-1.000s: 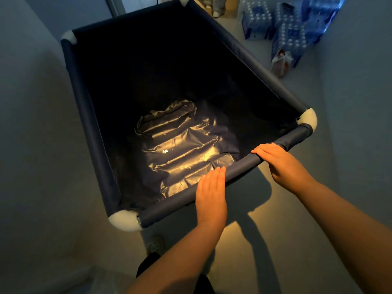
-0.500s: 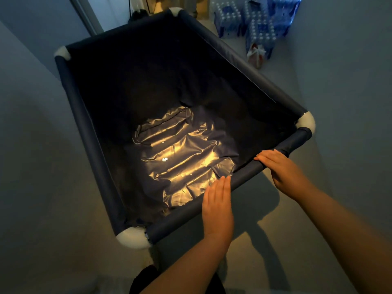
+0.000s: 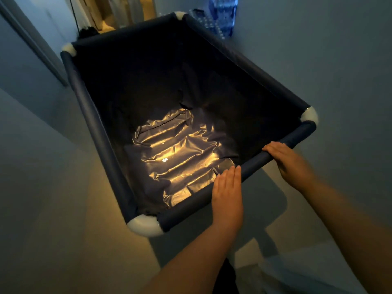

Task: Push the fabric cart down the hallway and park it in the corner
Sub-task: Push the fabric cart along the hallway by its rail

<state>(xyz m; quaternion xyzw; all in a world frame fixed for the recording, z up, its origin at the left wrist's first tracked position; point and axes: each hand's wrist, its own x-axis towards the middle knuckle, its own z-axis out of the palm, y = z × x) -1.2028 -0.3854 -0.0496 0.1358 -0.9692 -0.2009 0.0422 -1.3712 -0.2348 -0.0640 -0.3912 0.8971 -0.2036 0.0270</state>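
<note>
Mid-push, not parked yet. Fabric cart [image 3: 99,132] sits in a narrow hallway between pale walls, angled a bit off the hallway axis. Both hands on the cart's near rim tube: left hand [image 3: 227,196] laid flat across the tube, fingers [image 3: 230,177] straight and together, tips over the inner edge, palm pressing rather than gripping. Right hand [image 3: 289,162] nearer the cart's near-right white corner joint [image 3: 310,116], fingers [image 3: 273,147] curled over the tube, loose hold. Cart empty; only wrinkled liner [image 3: 178,160] at the bottom, lit warm. Beyond the cart's far rim: stacked water bottle packs [image 3: 222,9] and a doorway. Corner target not identifiable from here. Judgement: travel under way; remaining run, final turn and parking all left.
</note>
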